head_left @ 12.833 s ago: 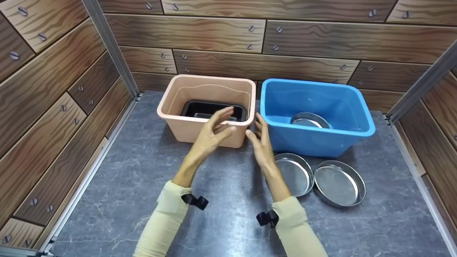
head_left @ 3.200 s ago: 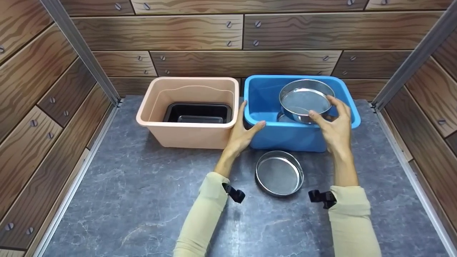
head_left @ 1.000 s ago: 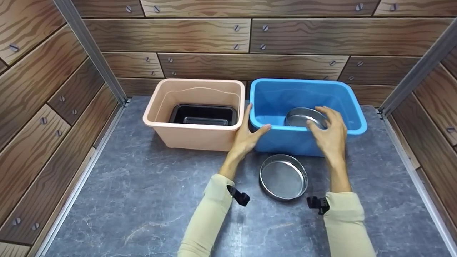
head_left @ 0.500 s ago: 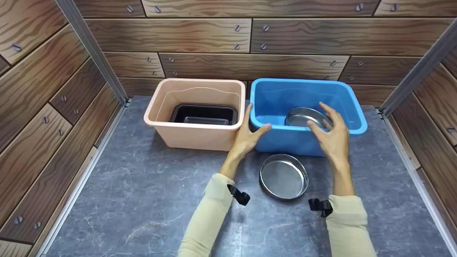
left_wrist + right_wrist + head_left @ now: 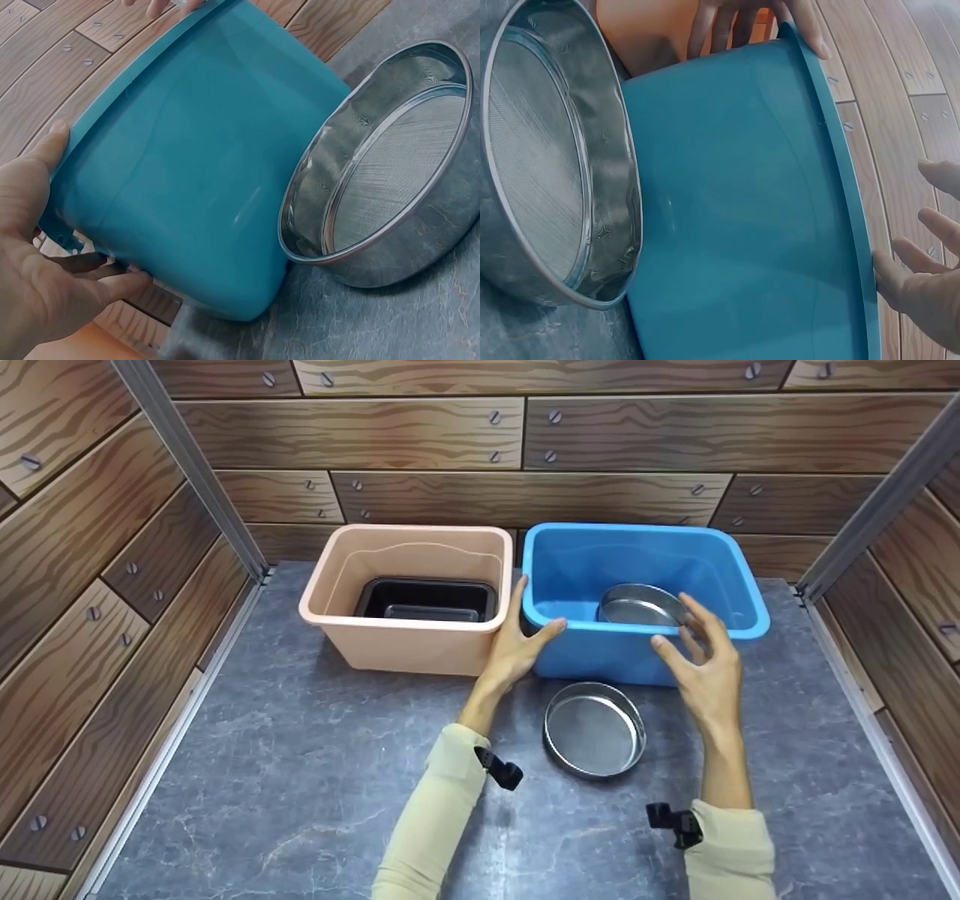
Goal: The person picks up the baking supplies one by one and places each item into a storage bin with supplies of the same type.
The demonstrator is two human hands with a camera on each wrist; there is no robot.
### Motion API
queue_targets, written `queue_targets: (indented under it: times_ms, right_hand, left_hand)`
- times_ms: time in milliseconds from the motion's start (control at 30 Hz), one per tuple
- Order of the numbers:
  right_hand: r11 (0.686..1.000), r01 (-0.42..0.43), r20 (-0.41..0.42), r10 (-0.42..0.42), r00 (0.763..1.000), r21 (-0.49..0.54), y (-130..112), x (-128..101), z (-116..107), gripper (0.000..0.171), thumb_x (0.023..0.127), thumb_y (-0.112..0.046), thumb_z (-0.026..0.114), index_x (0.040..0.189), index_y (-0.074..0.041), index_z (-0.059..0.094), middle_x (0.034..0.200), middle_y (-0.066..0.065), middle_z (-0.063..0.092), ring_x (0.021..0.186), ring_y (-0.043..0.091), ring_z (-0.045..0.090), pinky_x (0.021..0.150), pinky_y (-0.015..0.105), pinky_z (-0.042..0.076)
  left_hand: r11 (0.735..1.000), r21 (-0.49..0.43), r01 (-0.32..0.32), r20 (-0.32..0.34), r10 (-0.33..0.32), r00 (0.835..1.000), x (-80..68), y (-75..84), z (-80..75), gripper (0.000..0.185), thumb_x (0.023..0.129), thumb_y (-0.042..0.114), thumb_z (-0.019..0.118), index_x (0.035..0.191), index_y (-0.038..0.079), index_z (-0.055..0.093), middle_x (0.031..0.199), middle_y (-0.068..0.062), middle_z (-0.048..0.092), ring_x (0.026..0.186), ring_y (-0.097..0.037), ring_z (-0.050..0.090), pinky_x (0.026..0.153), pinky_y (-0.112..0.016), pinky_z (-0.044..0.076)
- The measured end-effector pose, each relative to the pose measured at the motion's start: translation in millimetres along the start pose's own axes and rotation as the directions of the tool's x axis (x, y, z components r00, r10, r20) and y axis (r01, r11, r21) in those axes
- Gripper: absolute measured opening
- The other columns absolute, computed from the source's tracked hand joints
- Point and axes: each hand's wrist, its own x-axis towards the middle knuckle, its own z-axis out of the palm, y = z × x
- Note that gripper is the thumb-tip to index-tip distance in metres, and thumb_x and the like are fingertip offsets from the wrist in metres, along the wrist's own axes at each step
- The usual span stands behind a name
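Note:
A round metal mesh sieve (image 5: 595, 735) lies on the grey surface in front of the blue bin (image 5: 600, 652); both wrist views show its fine mesh up close. Inside the bin rests another sieve (image 5: 640, 606), partly hidden by the front rim. My left hand (image 5: 517, 652) holds the bin's front left corner, thumb on the rim and fingers along the side in the gap between the bins. Over the bin's front rim, at the right, is my right hand (image 5: 705, 667), thumb and fingers spread, with nothing in it.
Left of the blue bin stands a peach bin (image 5: 409, 649) with a black rectangular tray (image 5: 431, 598) inside. Wood-patterned walls (image 5: 420, 435) with grey metal corner posts (image 5: 195, 472) enclose the marbled grey surface (image 5: 315, 780) at the back and both sides.
My right hand has lowered a sieve into the blue bin, let it go and drawn back toward the front rim. My left hand stays at the bin's corner.

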Motion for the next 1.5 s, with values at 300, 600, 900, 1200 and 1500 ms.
queue_targets:
  times_ms: [300,600,900,1200,1500]
  right_hand:
    - [0.987,-0.011,-0.056,0.02,0.998,0.158,14.9,-14.5,-1.0,0.06,0.081,0.006,0.074,0.137,-0.003,0.054,0.145,0.013,0.048,0.134,0.024,0.042,0.112,0.046,0.034]
    - [0.97,0.064,-0.15,-0.029,0.988,0.235,29.2,-32.9,2.4,0.058,0.083,0.009,0.069,0.137,0.001,0.053,0.142,0.016,0.051,0.135,0.023,0.042,0.115,0.046,0.029]
    - [0.966,0.027,-0.211,0.029,0.977,0.258,46.5,-49.5,6.2,0.051,0.084,0.01,0.067,0.133,0.006,0.054,0.137,0.02,0.054,0.129,0.025,0.049,0.107,0.031,0.04]
    - [0.965,-0.047,-0.189,0.099,0.977,0.258,74.1,-57.4,5.3,0.052,0.084,0.008,0.069,0.134,0.003,0.055,0.137,0.016,0.055,0.127,0.028,0.049,0.105,0.029,0.041]
    - [0.95,-0.288,-0.081,0.298,0.951,0.121,95.5,-70.9,3.0,0.05,0.088,-0.007,0.071,0.136,-0.009,0.057,0.14,0.006,0.053,0.128,0.022,0.047,0.094,0.017,0.046]
  left_hand:
    - [1.0,0.008,0.006,-0.008,-0.006,1.0,0.2,0.7,-0.8,0.093,0.081,0.048,0.076,0.153,0.044,0.018,0.161,0.004,0.022,0.143,-0.018,0.028,0.116,-0.039,0.023]
    - [1.0,-0.004,-0.001,-0.01,0.001,1.0,-0.7,0.7,2.5,0.094,0.08,0.047,0.077,0.154,0.042,0.019,0.16,0.004,0.023,0.143,-0.017,0.027,0.117,-0.038,0.023]
    - [1.0,-0.015,-0.011,-0.018,0.011,1.0,-0.6,-1.3,3.3,0.092,0.082,0.044,0.077,0.153,0.043,0.019,0.16,0.004,0.023,0.143,-0.018,0.027,0.117,-0.039,0.022]
    - [1.0,-0.012,0.016,-0.015,-0.016,1.0,-1.3,-0.9,3.4,0.095,0.079,0.049,0.078,0.153,0.044,0.019,0.16,0.004,0.024,0.143,-0.018,0.028,0.117,-0.04,0.022]
    - [1.0,-0.026,0.006,-0.009,-0.006,1.0,-1.6,-0.6,2.4,0.093,0.082,0.044,0.076,0.153,0.044,0.017,0.161,0.003,0.022,0.144,-0.018,0.026,0.117,-0.04,0.021]
